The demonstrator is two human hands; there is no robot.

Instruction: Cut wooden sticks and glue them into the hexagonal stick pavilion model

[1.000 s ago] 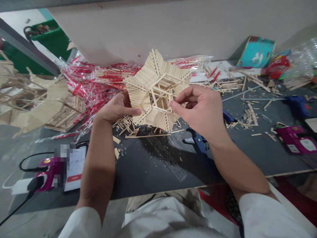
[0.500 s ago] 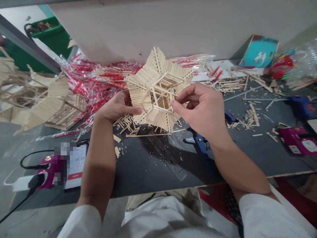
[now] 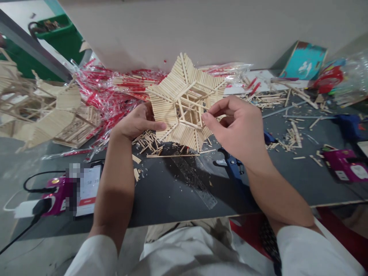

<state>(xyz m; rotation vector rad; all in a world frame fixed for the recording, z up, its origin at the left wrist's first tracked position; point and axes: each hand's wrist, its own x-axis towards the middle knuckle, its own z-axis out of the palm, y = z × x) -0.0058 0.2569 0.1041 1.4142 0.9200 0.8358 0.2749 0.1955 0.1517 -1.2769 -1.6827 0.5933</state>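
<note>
A star-shaped model of thin wooden sticks (image 3: 165, 107) is held up above the table, its face tilted toward me. My left hand (image 3: 140, 122) grips its left side, thumb across the front and the other fingers mostly hidden behind. At the right edge of the six-sided opening in the middle, my right hand (image 3: 234, 122) pinches a short thin wooden stick, thumb against forefinger; the fingertips partly cover it. Inside the opening, crossing sticks form a frame. Below the star lie a long loose stick (image 3: 172, 156) and a clear ruler (image 3: 198, 184).
Blue glue guns (image 3: 235, 165) (image 3: 349, 124) lie to the right, near a purple power block (image 3: 345, 165). Wrapped stick bundles (image 3: 106, 92) and another stick model (image 3: 54, 119) are at left, with a phone (image 3: 87, 189) in front. Stick offcuts (image 3: 293, 138) litter the table.
The star and both hands show almost the same pose. My right hand appears slightly farther right, still pinching at the opening's edge; the whole view has shifted a little.
</note>
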